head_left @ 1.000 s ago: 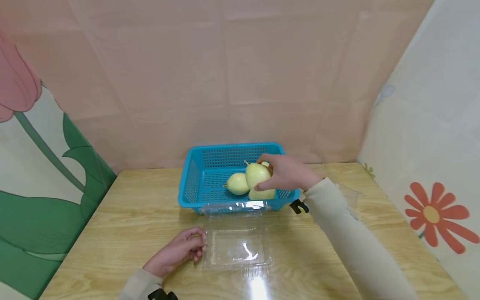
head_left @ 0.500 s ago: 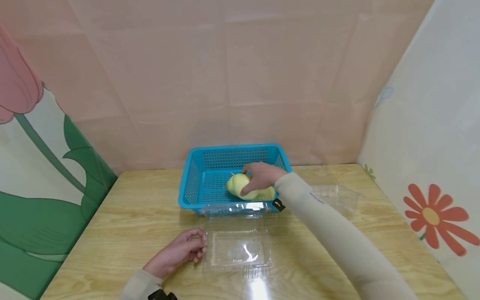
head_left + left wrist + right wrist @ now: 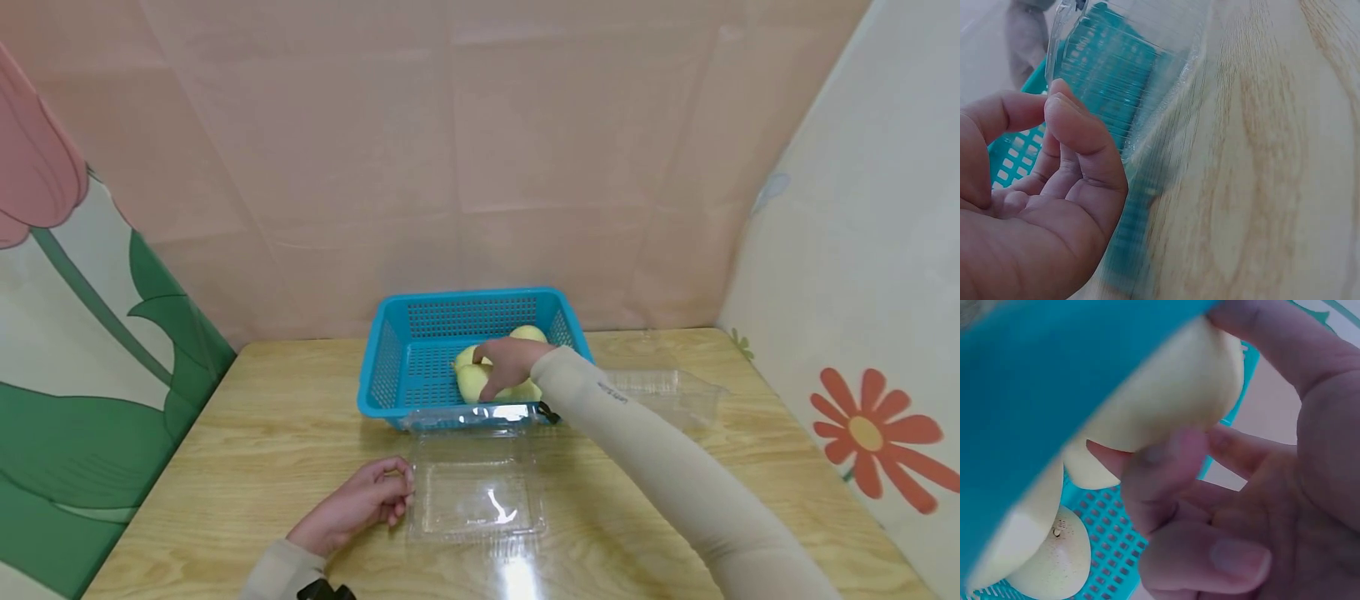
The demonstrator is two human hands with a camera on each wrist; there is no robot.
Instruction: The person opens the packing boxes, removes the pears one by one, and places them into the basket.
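My right hand [image 3: 513, 364] is inside the blue basket [image 3: 474, 298], its thumb and fingers around a pale yellow-green pear [image 3: 471, 384] near the front wall. In the right wrist view that pear [image 3: 1179, 384] sits between thumb and fingertips, partly hidden by the blurred basket rim. Other pears lie around it, one [image 3: 528, 333] behind the hand and another [image 3: 528, 391] under the wrist. On the table, my left hand [image 3: 367, 498] pinches the left edge of a clear plastic clamshell box [image 3: 476, 497]; the left wrist view shows thumb and forefinger [image 3: 1079, 125] meeting at that edge.
The box's far part [image 3: 468, 419] stands up against the basket's front. Another clear plastic container [image 3: 667, 392] lies right of the basket, partly behind the right sleeve [image 3: 645, 442]. The wooden table [image 3: 300, 417] ends at a pink back wall [image 3: 480, 167].
The right hand has moved left and down, bringing the pear from above the others to the basket's front. A pear behind it now shows more. The left hand stays still.
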